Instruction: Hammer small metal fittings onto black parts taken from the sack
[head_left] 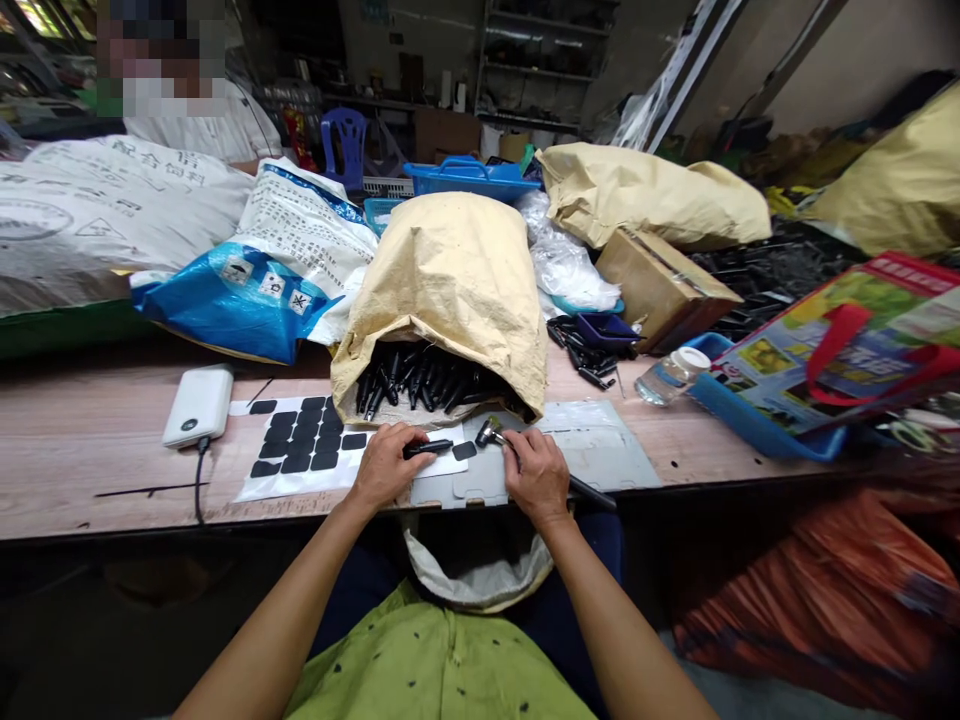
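My left hand (388,462) grips a slim black plastic part (429,448) lying flat on a grey plate (592,455) at the table's near edge. My right hand (534,470) holds a small hammer (491,432) by its dark handle, metal head just right of the part. A loose black pad (464,451) lies between the two hands. Just behind them a tan paper sack (450,290) lies open, full of several similar black parts (420,385). To the left is a white sheet of black adhesive pads (300,448).
A white power bank (199,405) with cable lies at left. Blue-white sacks (262,270), a cardboard box (660,285), a bottle (671,375) and a blue tray with a colourful bag (840,345) crowd the table. Another person (187,95) sits at far left. An orange bag (825,590) lies on the floor.
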